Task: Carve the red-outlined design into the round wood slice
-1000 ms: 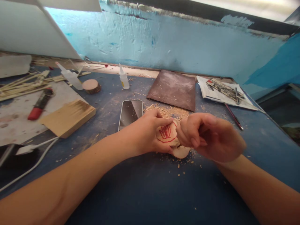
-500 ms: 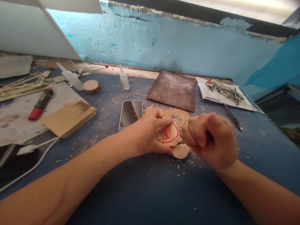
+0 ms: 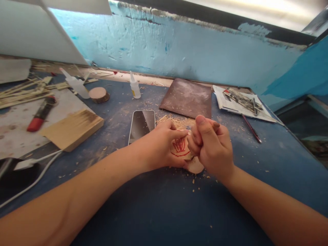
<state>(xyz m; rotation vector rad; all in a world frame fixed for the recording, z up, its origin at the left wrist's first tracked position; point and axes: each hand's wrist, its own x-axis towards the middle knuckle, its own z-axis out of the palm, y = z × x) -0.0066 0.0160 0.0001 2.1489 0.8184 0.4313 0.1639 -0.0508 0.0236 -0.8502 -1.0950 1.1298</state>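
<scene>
A pale wooden piece (image 3: 181, 147) with a red drawn pattern lies tilted on a round wooden disc (image 3: 195, 166) on the blue table (image 3: 159, 205). My left hand (image 3: 157, 147) grips this piece from its left side, fingers curled over its top edge. My right hand (image 3: 211, 147) is a closed fist, thumb up, pressed against the piece's right edge; whatever it grips is hidden inside the fingers. Wood shavings (image 3: 179, 121) lie just behind both hands.
A phone (image 3: 142, 124) lies face up left of the hands. Behind are a brown sheet (image 3: 188, 98), a small glue bottle (image 3: 134, 87), a wood slice (image 3: 98, 94), a wooden block (image 3: 73, 128), a red marker (image 3: 39, 113), sticks (image 3: 23, 92), papers with tools (image 3: 241, 100) and a pencil (image 3: 250, 127).
My right hand has closed into a tighter fist and moved left and up against the wooden piece. My left hand has held its grip in place.
</scene>
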